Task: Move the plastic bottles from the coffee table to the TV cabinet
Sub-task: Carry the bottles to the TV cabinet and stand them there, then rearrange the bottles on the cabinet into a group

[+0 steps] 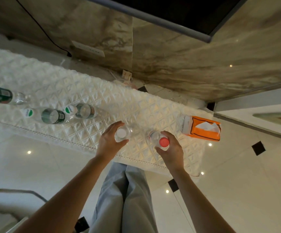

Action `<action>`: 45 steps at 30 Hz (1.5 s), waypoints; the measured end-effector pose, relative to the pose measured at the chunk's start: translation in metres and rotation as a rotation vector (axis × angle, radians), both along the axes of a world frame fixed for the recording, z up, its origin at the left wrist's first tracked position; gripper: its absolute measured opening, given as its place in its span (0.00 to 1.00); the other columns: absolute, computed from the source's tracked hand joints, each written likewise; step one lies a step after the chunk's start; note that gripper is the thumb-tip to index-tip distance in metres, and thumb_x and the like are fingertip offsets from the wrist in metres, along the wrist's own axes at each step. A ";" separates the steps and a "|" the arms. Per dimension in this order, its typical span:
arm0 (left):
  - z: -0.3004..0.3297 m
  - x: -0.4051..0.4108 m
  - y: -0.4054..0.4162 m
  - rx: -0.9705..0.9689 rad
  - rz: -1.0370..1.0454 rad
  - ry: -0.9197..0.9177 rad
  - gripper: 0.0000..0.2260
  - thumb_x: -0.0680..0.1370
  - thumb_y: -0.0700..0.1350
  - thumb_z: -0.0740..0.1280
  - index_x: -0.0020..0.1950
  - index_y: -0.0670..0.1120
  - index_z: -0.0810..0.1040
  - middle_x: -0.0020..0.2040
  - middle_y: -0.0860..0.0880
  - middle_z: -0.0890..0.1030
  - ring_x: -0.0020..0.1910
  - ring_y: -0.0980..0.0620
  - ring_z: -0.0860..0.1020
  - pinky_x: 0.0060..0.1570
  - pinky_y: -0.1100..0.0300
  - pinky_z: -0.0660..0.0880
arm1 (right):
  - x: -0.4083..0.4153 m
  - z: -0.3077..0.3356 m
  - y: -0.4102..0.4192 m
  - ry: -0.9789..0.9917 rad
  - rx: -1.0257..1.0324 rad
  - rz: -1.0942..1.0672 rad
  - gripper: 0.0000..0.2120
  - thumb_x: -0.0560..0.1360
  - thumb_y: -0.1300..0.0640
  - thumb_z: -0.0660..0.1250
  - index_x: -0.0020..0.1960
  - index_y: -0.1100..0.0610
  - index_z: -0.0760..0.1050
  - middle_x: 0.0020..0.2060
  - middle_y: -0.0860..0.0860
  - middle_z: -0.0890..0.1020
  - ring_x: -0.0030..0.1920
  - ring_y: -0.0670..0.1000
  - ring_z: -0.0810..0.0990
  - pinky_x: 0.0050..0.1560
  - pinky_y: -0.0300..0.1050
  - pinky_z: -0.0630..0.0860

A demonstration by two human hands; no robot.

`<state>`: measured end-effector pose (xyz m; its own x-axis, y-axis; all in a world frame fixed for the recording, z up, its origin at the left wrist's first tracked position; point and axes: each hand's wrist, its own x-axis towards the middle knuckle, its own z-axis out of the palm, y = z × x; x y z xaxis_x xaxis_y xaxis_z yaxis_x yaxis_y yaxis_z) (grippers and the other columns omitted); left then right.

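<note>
Quilted white cloth (79,91) covers the TV cabinet below the screen. Left hand (110,140) wraps the white-capped bottle (122,134); right hand (169,151) wraps the red-capped bottle (160,140), both upright on the cloth. Thin clear plastic likely dents: hold mid-body. Three green-labelled bottles (54,116) stand farther left.

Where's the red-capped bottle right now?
In the head view, the red-capped bottle stands right of centre on the white cloth, gripped by the right hand, beside the orange tissue pack.
</note>
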<state>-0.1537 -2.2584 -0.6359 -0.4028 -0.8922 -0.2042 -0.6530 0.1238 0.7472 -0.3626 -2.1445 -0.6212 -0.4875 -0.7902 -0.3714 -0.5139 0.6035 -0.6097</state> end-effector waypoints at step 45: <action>0.249 0.385 0.104 -0.405 0.941 -0.578 0.18 0.76 0.47 0.67 0.63 0.42 0.74 0.60 0.41 0.77 0.61 0.38 0.73 0.59 0.44 0.68 | 0.380 0.240 -0.111 0.319 -0.340 1.055 0.20 0.81 0.51 0.56 0.70 0.57 0.68 0.70 0.53 0.69 0.72 0.53 0.61 0.73 0.47 0.57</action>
